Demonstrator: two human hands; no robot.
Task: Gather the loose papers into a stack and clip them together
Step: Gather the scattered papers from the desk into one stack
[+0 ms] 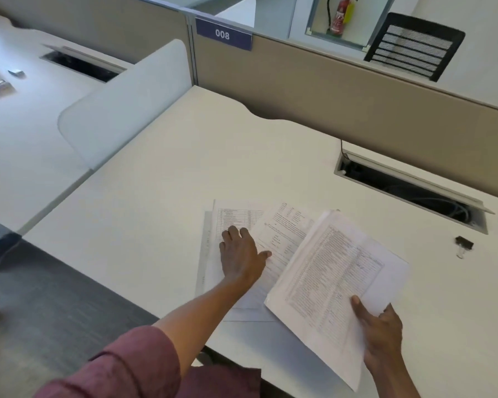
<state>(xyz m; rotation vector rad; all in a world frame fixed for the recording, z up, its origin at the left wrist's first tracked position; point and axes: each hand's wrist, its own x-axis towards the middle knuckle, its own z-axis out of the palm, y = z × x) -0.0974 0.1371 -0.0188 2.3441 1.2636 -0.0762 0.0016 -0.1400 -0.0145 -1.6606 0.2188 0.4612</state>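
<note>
Fingers of the left hand lie nearly straight and spread, pressing flat on the loose sheets with the thumb stretched out sideways; they grip nothing. These sheets lie fanned and overlapping on the white bench, on the person's side of the cable slot and to its left, each turned at a slightly different angle, the top ones printed with tables and text too small to read. The right hand pinches a thicker stack of printed pages at its near corner, thumb on top and the other fingers hidden underneath. The stack is tilted and lifted a little, its far edge overlapping the loose sheets, directly on the person's side of the cable slot. A black binder clip with silver handles lies on the bench just on the near side of the cable slot's right end, well apart from both hands and from the papers. A dark red sleeve covers the left upper arm. Beyond the cable slot stands a beige partition, and far along it to the left sits a blue label reading 008
</note>
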